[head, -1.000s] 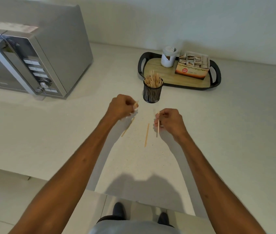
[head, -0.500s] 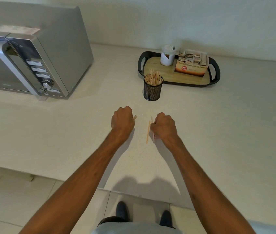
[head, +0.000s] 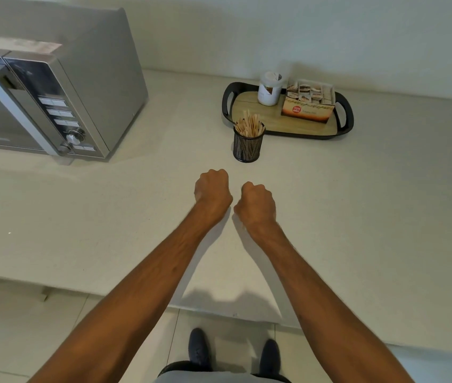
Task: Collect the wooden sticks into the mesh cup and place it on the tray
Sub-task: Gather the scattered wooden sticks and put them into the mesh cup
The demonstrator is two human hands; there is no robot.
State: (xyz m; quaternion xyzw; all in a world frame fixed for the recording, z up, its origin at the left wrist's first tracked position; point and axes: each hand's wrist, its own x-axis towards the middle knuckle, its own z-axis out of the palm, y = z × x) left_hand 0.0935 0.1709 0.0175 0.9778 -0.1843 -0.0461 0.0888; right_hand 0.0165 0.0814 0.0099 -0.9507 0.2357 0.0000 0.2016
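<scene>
Head view: both hands are seen from behind, curled into fists low over the counter [head: 357, 217], the left hand [head: 212, 190] just beside the right hand [head: 258, 203]. No stick can be made out in or under either fist, so what each fist holds, if anything, cannot be told. No loose stick is visible on the bare counter around them.

The cup [head: 247, 146] stands upright beyond the hands, a little to the right of the left fist and clear of both. It is packed with sticks [head: 249, 125] that fan out above its rim. It sits on the counter just in front of the tray [head: 346, 121], at the tray's near left corner; whether it touches the rim cannot be told. On the tray a white jar [head: 269, 88] and a box [head: 309, 105] are kept to the back, and the wooden front strip is left free.

The step is judged to be the last of the gathering. Next, any sticks held would need to be carried forward and dropped end-first into the cup. The cup would then have to be gripped round its wall and set on the free front of the tray.
</scene>
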